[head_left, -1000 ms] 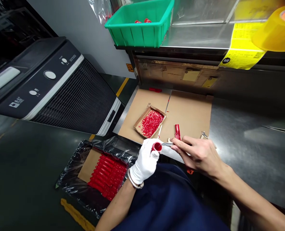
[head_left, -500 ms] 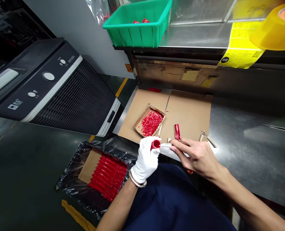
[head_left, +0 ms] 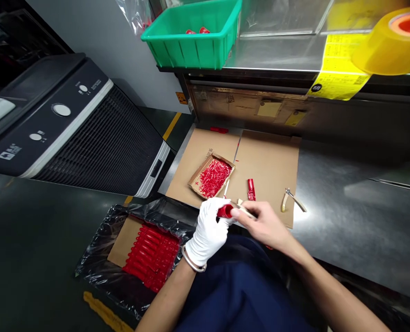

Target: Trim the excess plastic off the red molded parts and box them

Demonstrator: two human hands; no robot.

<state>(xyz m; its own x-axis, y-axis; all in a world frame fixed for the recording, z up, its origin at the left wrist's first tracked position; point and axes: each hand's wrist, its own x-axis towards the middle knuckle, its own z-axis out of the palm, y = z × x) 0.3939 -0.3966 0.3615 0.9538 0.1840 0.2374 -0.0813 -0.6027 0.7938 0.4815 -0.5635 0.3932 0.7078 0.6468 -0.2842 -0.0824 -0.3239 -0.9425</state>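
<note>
My left hand [head_left: 207,230], in a white glove, is closed around a red plastic tube-shaped part [head_left: 224,211], its round open end facing right. My bare right hand [head_left: 265,226] grips a slim knife [head_left: 246,211] with a pale handle, held right against that end; the thumb is at the rim and the blade is mostly hidden. Just beyond my hands, a second red part [head_left: 251,189] lies on the cardboard sheet [head_left: 270,157]. A shallow cardboard tray [head_left: 195,179] of red plastic trimmings sits to its left. Cutting nippers [head_left: 291,196] lie spread apart at the right.
At lower left, a box lined with black plastic [head_left: 101,253] contains rows of red parts [head_left: 152,253]. A dark machine [head_left: 87,133] stands left of the metal bench [head_left: 343,193]. On the shelf above are a green bin [head_left: 187,50] and a yellow tape roll [head_left: 377,50].
My right hand has moved left, bringing the knife and thumb up against the red part's open end. My left hand keeps its hold. The whole view has shifted slightly.
</note>
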